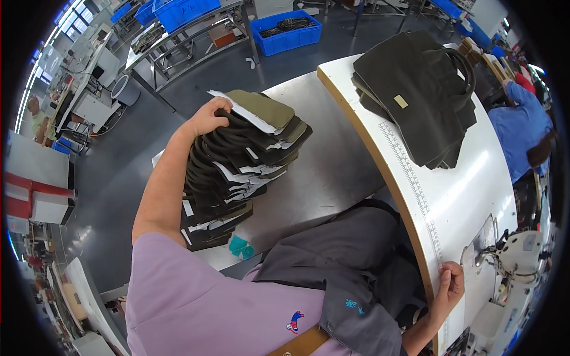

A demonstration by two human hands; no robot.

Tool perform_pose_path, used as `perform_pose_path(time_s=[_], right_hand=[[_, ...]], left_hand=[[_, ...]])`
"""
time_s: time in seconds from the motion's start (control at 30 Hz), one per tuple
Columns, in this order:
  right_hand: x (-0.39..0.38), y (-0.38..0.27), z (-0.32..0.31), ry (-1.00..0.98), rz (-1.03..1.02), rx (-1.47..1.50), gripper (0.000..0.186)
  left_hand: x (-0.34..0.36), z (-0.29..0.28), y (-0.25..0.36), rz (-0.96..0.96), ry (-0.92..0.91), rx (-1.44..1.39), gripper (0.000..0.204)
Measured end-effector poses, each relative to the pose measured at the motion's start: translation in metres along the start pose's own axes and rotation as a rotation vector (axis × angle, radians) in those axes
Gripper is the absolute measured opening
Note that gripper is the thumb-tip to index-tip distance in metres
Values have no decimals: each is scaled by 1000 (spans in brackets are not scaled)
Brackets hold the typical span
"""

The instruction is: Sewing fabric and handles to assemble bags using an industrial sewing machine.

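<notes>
Workshop, grey floor point(113, 190) at left. Left hand point(209, 116) grasps the far end of a row of dark handled panels point(237, 163) on the metal counter point(338, 160). From that hand, the nearer one, the row extends toward the wearer, long axis near-to-far, handles pointing left. Right hand point(449, 286), at the white counter point(469, 184): fingers curled; whether holding anything, cannot tell.

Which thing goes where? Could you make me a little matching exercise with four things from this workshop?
1. Left hand
2. Right hand
3. Dark bag panels
4. Blue crate

A. On the grey floor
B. Near the sewing machine
C. Touching the row of folded bag pieces
D. At the white tabletop's far end

Pairs: 1-C, 2-B, 3-D, 4-A
</notes>
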State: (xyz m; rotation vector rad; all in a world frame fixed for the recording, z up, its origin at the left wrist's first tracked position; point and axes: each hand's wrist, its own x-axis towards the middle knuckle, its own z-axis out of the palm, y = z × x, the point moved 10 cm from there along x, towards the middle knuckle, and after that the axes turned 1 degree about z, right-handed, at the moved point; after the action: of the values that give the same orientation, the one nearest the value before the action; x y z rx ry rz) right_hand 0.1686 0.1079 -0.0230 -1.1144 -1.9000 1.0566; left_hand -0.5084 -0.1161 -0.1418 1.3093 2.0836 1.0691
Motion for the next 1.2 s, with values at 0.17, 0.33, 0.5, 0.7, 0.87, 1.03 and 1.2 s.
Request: perform_pose_path(time_s=[0.17, 0.33, 0.5, 0.7, 0.87, 1.03, 1.2], right_hand=[[10, 6, 4, -23, 67, -25, 17], [11, 2, 9, -18, 0, -122, 17], [10, 6, 7, -11, 2, -109, 17], [11, -2, 10, -3, -5, -119, 16], [12, -5, 14, -14, -26, -131, 16], [8, -2, 11, 6, -16, -115, 16], [8, -3, 11, 18, -32, -103, 15]], left_hand=[[0, -7, -10, -98, 55, -43, 26], [12, -5, 15, -9, 169, -63, 33], [16, 3, -2, -31, -140, 92, 32], [9, 6, 16, 10, -55, 281, 31], [36, -28, 41, 41, 231, -151, 24], [46, -41, 81, 143, 253, -172, 23], [22, -1, 12, -61, -109, 276, 35]])
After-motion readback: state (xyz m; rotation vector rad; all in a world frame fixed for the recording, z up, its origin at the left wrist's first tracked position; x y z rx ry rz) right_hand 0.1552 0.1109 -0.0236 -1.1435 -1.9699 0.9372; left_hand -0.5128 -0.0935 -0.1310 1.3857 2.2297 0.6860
